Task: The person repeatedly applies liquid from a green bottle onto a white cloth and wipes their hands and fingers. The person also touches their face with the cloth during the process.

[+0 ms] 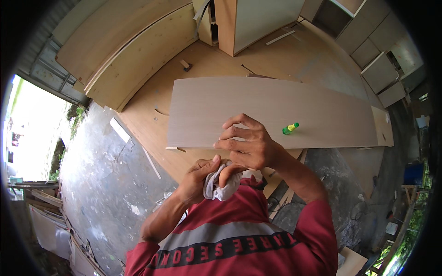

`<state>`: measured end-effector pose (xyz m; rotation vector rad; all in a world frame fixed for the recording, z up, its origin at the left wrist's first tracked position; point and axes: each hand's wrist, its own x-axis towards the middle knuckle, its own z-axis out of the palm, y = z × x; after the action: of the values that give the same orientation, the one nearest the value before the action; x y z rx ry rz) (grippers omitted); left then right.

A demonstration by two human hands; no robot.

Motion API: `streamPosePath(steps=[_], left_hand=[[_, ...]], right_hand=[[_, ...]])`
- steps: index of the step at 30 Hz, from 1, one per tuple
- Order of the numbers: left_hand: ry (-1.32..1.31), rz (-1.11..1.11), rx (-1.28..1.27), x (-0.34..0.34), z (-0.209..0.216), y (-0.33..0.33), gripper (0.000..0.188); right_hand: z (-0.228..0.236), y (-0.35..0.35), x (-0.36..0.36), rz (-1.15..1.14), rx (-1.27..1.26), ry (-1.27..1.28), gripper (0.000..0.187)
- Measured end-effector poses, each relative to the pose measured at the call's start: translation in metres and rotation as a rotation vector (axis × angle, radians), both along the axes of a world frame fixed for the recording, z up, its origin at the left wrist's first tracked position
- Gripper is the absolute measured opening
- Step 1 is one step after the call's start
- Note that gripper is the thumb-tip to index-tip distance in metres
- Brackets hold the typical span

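Observation:
A crumpled white cloth (216, 186) is bunched up close in front of my chest. My left hand (202, 172) is closed around its left side, thumb on top. My right hand (248, 145) is just above and to the right, its upper fingers bent and spread apart over the panel's near edge. The right thumb reaches down against the cloth's folds; how firmly it presses, I cannot tell. Beyond both hands, a long pale wood-grain panel (221, 103) lies flat. On it is a small green bottle (290, 129) with a yellow label, right of my right hand.
Large plywood boards (142, 55) stand on edge at the far left. A tall cabinet panel (226, 27) rises at the back. White strips (120, 130) lie on the grey concrete floor (106, 184) to the left. Cabinet boxes (380, 71) stand at the far right.

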<state>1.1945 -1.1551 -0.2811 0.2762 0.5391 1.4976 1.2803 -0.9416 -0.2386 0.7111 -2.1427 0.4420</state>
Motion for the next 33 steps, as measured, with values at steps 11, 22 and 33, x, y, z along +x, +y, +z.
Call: streamPosePath(steps=[11,22,33], left_hand=[[0.400,0.066,-0.202,0.026,0.037,0.000,0.042],[0.198,0.074,-0.085,0.012,-0.012,0.003,0.037],[1.058,0.670,0.201,0.022,0.003,0.023,0.067]], right_hand=[[0.012,-0.003,0.000,0.150,0.018,-0.144,0.030],[0.001,-0.014,-0.004,0.019,-0.143,-0.033,0.044],[-0.063,-0.067,-0.013,0.218,-1.427,-0.719,0.114]])
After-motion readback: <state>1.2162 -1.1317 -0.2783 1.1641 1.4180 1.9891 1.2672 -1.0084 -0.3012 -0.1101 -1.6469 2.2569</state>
